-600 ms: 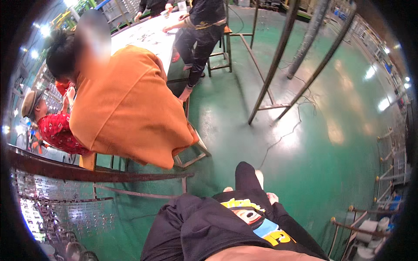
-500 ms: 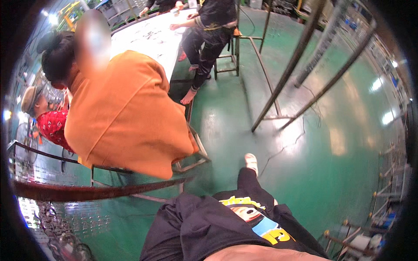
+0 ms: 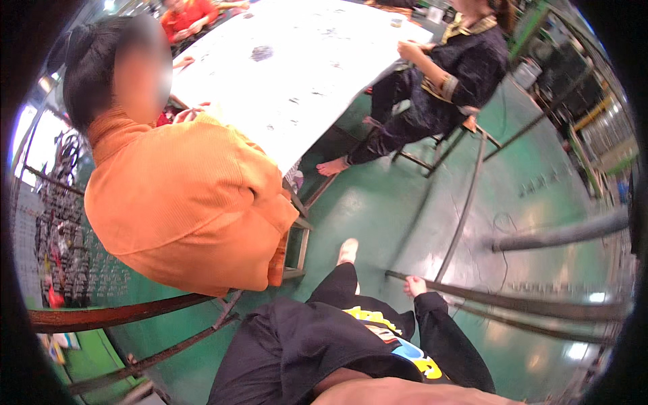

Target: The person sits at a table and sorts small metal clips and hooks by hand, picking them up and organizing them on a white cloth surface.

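Observation:
My right hand (image 3: 414, 286), in a black sleeve, hangs low in front of me with its fingers curled in. It overlaps the end of a long dark metal bar (image 3: 486, 300); whether it touches the bar, or holds anything small, I cannot make out. My left hand is out of sight. A shoe (image 3: 347, 250) of mine is on the green floor. Left of me a person in an orange jacket (image 3: 189, 196) sits at a white-topped table (image 3: 297, 128). Small dark pieces lie scattered there, with one dark heap (image 3: 261, 52).
A person in dark clothes (image 3: 466, 67) sits across the table corner, hands raised together. Another person in red (image 3: 191, 23) is at the far left side. A brown rail (image 3: 128, 313) runs close on my left. A grey pole (image 3: 567, 229) and thin cables cross the right floor.
My view has swung, bringing more of the tabletop and the person in dark clothes into sight. My right hand has come into view beside the metal bar, and my visible foot has shifted left.

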`<state>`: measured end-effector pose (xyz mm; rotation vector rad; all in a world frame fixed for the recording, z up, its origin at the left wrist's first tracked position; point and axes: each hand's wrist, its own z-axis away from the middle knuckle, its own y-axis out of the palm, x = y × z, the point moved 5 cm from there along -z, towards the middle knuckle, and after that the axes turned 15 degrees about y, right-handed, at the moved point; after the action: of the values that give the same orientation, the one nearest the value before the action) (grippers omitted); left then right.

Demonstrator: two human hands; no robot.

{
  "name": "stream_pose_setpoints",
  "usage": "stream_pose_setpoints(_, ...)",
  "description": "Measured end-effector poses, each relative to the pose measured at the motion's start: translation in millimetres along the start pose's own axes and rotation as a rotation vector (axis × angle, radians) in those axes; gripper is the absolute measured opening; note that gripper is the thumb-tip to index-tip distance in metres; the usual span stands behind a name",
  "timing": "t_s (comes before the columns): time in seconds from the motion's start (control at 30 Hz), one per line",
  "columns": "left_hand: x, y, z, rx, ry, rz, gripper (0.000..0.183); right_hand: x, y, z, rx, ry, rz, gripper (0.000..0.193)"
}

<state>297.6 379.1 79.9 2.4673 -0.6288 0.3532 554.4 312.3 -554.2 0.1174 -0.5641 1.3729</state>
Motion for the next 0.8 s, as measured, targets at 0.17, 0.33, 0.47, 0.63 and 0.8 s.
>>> stream_pose_setpoints(0.17, -5, -80, -6, -0.097, 0.321, 0.083, 0.101, 154, 25, -61, 0.049, -0.277, -0.004, 0.021)
stream_pose_setpoints(0.33, -30, -182, -45, -0.185, 0.282, 0.082, 0.094, 200, 70, -84, 0.238, -0.366, 0.756, 0.023)
stream_pose_setpoints(0.47, -56, -228, -100, -0.142, 0.319, -0.041, 0.092, 268, 57, -102, 0.019, -0.544, 0.796, 0.025)
stream_pose_setpoints(0.63, -75, -279, -147, -0.136, 0.358, -0.141, 0.088, 347, 48, -127, 0.120, -0.099, 0.130, 0.018)
stream_pose_setpoints(0.8, -51, -323, -166, -0.163, 0.793, -0.162, 0.084, 431, 85, -165, 0.248, -0.492, 0.524, 0.017)
